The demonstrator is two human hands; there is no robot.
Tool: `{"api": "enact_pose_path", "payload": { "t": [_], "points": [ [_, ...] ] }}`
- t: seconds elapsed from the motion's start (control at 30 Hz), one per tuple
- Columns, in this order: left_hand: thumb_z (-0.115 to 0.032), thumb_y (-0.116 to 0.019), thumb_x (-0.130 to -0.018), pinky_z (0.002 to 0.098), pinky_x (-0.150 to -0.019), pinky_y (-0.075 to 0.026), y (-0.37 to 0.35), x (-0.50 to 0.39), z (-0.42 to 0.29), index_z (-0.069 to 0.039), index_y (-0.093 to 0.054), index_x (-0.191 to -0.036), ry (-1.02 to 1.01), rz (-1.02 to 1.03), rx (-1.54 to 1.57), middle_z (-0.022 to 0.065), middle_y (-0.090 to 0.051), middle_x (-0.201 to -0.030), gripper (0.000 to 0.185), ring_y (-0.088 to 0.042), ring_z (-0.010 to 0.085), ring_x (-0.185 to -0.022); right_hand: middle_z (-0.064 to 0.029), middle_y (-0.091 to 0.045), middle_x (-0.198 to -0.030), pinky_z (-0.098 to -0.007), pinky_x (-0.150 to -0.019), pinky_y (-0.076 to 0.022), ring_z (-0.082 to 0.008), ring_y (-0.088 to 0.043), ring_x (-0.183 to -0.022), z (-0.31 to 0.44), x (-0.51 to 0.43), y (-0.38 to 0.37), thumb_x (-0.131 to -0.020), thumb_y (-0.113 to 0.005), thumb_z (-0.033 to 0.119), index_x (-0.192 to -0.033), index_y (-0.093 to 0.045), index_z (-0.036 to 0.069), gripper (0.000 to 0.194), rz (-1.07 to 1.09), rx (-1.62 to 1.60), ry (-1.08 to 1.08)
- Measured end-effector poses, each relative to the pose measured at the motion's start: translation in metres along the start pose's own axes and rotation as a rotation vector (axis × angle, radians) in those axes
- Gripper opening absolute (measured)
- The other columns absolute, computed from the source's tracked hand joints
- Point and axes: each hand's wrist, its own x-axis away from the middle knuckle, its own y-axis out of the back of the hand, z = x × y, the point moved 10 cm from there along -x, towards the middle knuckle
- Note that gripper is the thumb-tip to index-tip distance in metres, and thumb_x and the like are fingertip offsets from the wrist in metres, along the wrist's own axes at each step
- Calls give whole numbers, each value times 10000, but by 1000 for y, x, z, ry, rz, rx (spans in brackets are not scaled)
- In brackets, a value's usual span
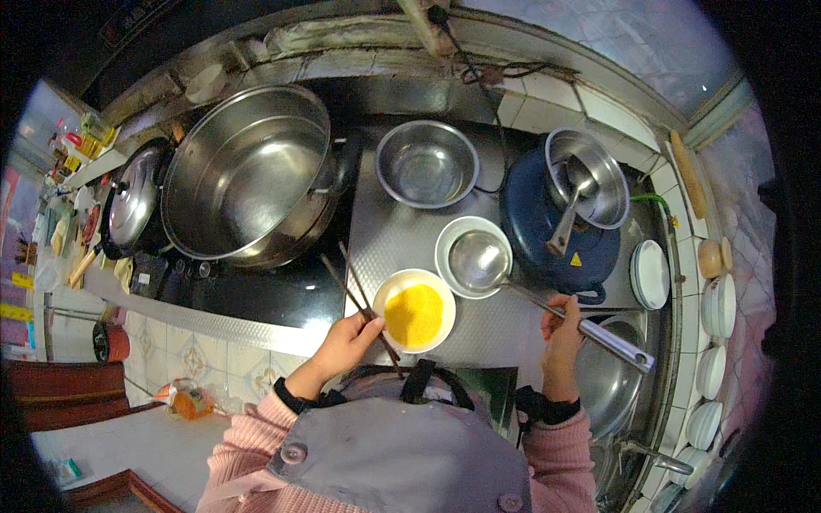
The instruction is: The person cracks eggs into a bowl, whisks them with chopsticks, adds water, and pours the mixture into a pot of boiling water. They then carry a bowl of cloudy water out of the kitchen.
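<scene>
My left hand (349, 346) grips a pair of dark chopsticks (351, 276), with the thumb at the left rim of a white bowl (450, 314). That bowl holds yellow grainy meal (414, 314). My right hand (562, 330) is around the long handle of a steel ladle (478, 261). The ladle's round head rests within a second white bowl (442, 240), just behind and right of the first one. Whether liquid is in the ladle, I cannot tell. Both bowls stand on a textured steel counter (378, 250).
A large steel pot (256, 173) sits on the black cooktop (282, 301) at left, beside a lidded pan (131, 199). Behind the bowls is a steel basin (426, 163). Rightward, a blue lidded appliance (532, 218) carries another basin (606, 160) with a spoon. A sink (609, 378) adjoins my right arm.
</scene>
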Motion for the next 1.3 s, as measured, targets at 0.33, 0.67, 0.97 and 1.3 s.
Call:
{"api": "enact_pose_path", "payload": {
  "t": [0.33,0.67,0.97,1.3],
  "points": [
    [-304,-499,-951,307,-734,-480,1,-5,5,1,-617,-987,73,15,12,104,-655,-843,329,-604,171,-780,-4,-463,-529,-205,-421,-263,-68,-380,-438,34,29,-18,-953,-417,408,-783,-544,62,405,179,45,42],
    [-313,-494,-953,313,-724,-482,7,-5,-2,2,-612,-978,17,-15,46,112,-658,-838,338,-610,182,-777,-9,-467,-561,-202,-455,-280,-63,-367,-471,48,53,-43,-994,-338,351,-794,-525,54,404,324,309,176],
    [-320,-494,-951,321,-727,-486,10,-4,-1,2,-614,-979,-2,-33,49,123,-661,-848,345,-614,194,-779,-31,-476,-577,-235,-464,-316,-85,-405,-491,79,82,-62,-965,-349,307,-761,-538,36,388,457,470,522],
    [-305,-504,-952,290,-744,-468,8,-3,10,-1,-621,-975,58,-13,57,73,-646,-854,326,-581,142,-798,-50,-486,-623,-264,-522,-350,-114,-422,-542,87,90,-62,-969,-340,305,-746,-514,44,385,457,403,709]
  ]
}}
